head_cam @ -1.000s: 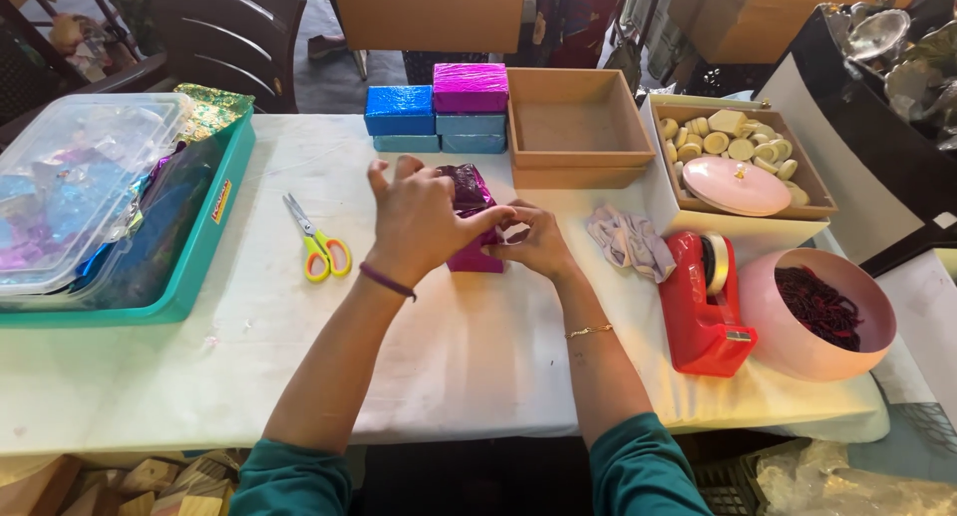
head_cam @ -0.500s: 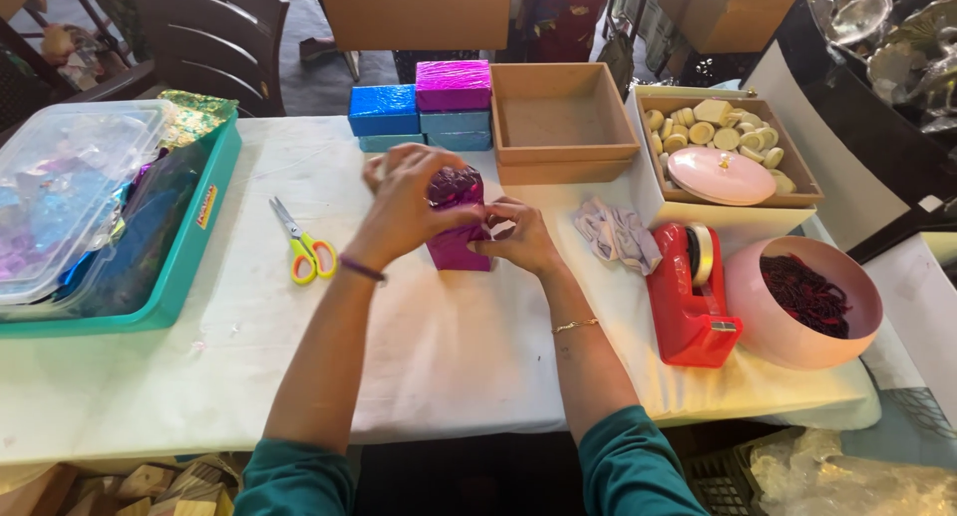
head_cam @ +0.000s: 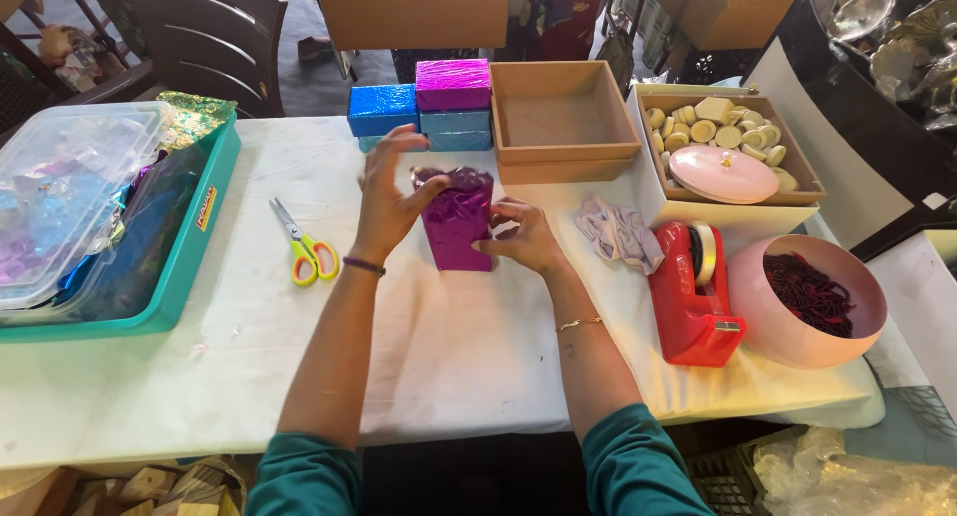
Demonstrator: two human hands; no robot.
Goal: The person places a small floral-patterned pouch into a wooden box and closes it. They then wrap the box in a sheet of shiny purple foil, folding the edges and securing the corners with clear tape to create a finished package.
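Both hands clasp a purple foil-wrapped box (head_cam: 457, 227) standing on the table (head_cam: 449, 356): the left hand (head_cam: 389, 199) grips its left side, the right hand (head_cam: 523, 239) presses its right side. Scissors (head_cam: 304, 249) lie left of the left hand.

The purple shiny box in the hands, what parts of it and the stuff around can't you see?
- Purple box, head view: its left side is hidden by the left hand; its right edge by the right hand.
- Stacked wrapped boxes: the lowest ones are partly hidden behind the left hand.
- Clear tub: cut off by the left edge; contents blurred by its lid.
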